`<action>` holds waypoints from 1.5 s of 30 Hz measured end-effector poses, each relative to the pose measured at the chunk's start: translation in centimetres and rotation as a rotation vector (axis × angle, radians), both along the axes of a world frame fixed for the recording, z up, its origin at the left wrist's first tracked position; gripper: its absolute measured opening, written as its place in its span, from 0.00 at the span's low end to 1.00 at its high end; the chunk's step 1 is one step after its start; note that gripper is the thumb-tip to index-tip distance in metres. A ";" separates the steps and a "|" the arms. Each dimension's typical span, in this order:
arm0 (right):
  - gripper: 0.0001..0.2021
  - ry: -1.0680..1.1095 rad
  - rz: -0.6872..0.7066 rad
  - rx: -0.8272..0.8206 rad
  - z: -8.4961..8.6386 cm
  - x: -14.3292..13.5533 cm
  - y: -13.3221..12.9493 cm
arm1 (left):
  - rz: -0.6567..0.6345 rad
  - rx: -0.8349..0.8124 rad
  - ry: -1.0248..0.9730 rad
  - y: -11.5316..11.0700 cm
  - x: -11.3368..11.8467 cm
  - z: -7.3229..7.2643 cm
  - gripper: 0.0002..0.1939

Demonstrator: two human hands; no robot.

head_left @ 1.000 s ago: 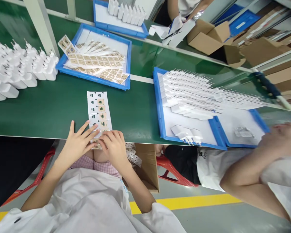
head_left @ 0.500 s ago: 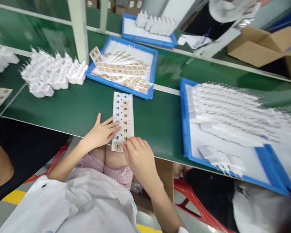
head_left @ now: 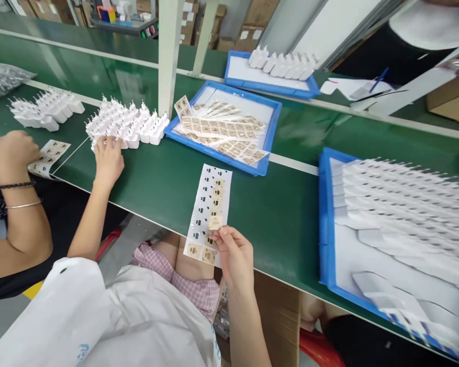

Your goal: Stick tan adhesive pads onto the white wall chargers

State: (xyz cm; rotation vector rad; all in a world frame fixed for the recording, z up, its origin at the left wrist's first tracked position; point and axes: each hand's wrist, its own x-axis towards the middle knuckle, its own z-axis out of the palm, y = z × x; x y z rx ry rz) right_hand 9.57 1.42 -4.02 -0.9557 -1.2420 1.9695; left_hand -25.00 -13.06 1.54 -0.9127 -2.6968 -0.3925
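Observation:
My left hand (head_left: 109, 162) reaches to the near edge of a group of white plastic parts (head_left: 128, 120) with thin prongs on top; its fingertips touch a front part, and the fingers are bent over it. A small tan sticker (head_left: 215, 222) is pinched between the thumb and forefinger of my right hand (head_left: 235, 250). Under it lies a white label sheet (head_left: 204, 196) with dark printed marks and a column of tan stickers, its lower end at the bench's front edge.
A blue tray (head_left: 273, 122) of sticker strips lies behind the sheet. Another blue tray (head_left: 328, 219) with rows of white parts stands at right, a third (head_left: 233, 76) at the back. At left are a person's hand (head_left: 13, 153) and more white parts (head_left: 46, 109).
My left hand has left the label sheet and moved left to the white parts. My right hand has lifted a sticker from the sheet. The view has shifted left.

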 end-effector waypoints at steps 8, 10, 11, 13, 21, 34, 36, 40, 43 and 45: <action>0.20 0.107 -0.041 -0.118 0.2 -0.1 0.4 | -0.031 -0.111 0.054 -1.5 0.2 -0.6 0.30; 0.20 0.107 -0.044 -0.121 0.2 -0.1 0.4 | -0.010 -0.114 0.057 -1.8 -0.1 -0.8 0.28; 0.20 0.108 -0.044 -0.123 0.2 -0.1 0.4 | 0.001 -0.109 0.062 -1.9 -0.3 -0.9 0.28; 0.21 0.109 -0.046 -0.124 0.2 -0.1 0.5 | 0.014 -0.097 0.076 -2.4 -0.7 -1.1 0.28; 0.22 0.136 -0.074 -0.095 -0.6 0.2 0.7 | 0.115 0.060 0.025 -4.0 -1.3 -0.6 0.24; 0.18 0.299 0.019 0.120 7.5 0.4 -4.5 | -0.984 0.956 -0.832 0.4 18.9 -1.7 0.20; 0.17 0.330 0.014 0.199 8.5 0.8 -5.8 | -1.104 0.970 -0.955 1.3 21.5 -1.2 0.20; 0.16 0.304 -0.052 0.275 8.7 1.9 -6.9 | -1.166 0.954 -1.180 2.2 23.9 -1.5 0.23; 0.16 0.302 -0.041 0.245 8.2 2.7 -6.8 | -1.149 0.963 -1.311 2.3 24.3 -2.2 0.28; 0.16 0.316 -0.028 0.208 7.9 2.9 -6.6 | -1.110 0.932 -1.312 2.3 24.2 -2.4 0.29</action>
